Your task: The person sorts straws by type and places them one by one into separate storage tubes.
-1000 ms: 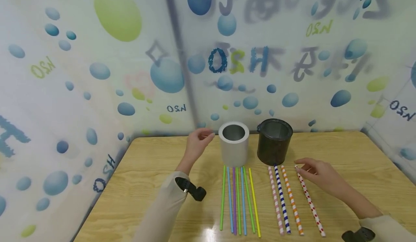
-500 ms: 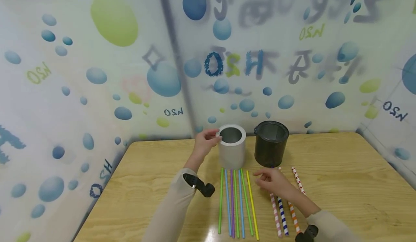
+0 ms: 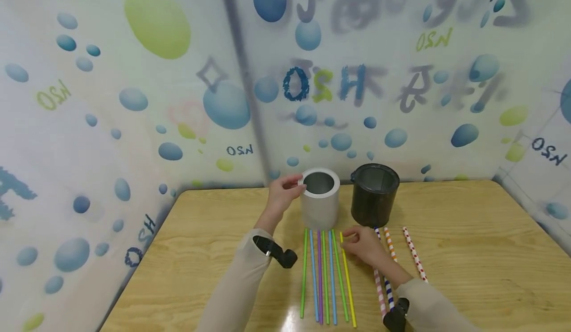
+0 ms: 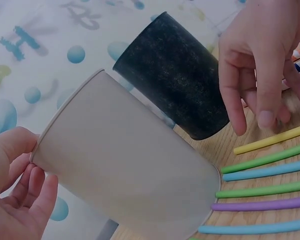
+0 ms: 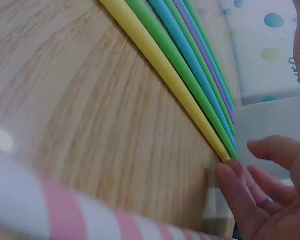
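Note:
At the back of the table stands a light grey cylindrical container (image 3: 320,212) with a thick white rim. My left hand (image 3: 280,197) pinches that rim on its left side between thumb and fingers. Below the container lie several thin plain straws in green, blue and purple, with a yellow straw (image 3: 350,292) at their right end. My right hand (image 3: 368,249) hovers at the far end of the yellow straw, fingers loosely bent. In the right wrist view its fingertips (image 5: 227,175) are right at the tip of the yellow straw, with thumb and fingers spread apart.
A black container (image 3: 373,205) stands to the right of the grey one. Thicker patterned straws lie under and beside my right forearm: a pink-striped straw (image 3: 379,292), blue and orange ones, and a red-dotted straw (image 3: 415,253). A printed wall (image 3: 379,99) rises behind the table.
My right hand has moved left from the red-dotted straw, over the striped ones, to the yellow straw's tip. My left hand has moved right and taken hold of the grey container's rim.

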